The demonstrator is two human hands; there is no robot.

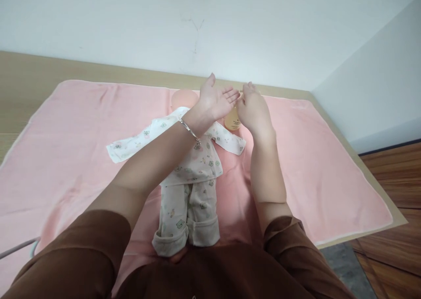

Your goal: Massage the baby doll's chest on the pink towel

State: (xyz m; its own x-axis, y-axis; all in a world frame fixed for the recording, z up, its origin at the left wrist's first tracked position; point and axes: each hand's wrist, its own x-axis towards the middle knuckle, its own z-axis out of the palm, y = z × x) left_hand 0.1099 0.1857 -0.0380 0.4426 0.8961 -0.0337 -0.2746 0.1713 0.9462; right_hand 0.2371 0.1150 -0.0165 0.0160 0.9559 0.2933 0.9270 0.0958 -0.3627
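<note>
- pale wall (98, 25) behind pink mat (329, 172). left to right?
- clothed doll (200, 169) lying on mat; left hand (217, 99) over it, palm up, holding nothing.
- bottle (233, 121)?
- right of doll, partly hidden by both hands. right hand (255, 109) curled beside it, can't tell if gripping.

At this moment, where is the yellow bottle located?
In the head view, the yellow bottle is slightly right of centre, near the pink cloth's far edge, just beyond a patterned sleeve and partly hidden by the right hand.
</note>
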